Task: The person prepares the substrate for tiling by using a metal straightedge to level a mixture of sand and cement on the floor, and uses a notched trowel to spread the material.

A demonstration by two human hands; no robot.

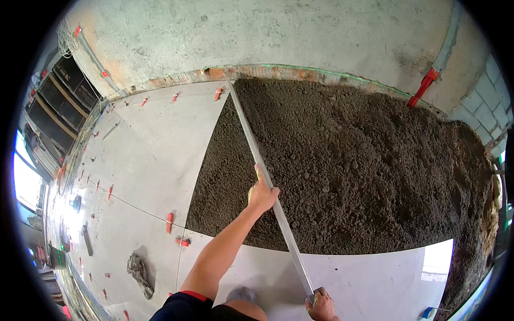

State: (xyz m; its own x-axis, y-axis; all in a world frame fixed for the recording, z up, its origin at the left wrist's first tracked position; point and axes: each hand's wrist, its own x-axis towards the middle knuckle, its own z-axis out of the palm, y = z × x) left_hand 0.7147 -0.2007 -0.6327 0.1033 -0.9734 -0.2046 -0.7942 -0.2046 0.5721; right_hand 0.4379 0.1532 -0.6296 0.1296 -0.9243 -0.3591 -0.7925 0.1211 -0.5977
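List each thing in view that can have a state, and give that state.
Metal bar: held at a slant
Left hand: closed around the bar partway along
Right hand: closed on the bar's near end
Dark mortar-like bed: crumbly, uneven
Floor tiles: laid, glossy
Red wedges: several along joints
Grey bundle: crumpled
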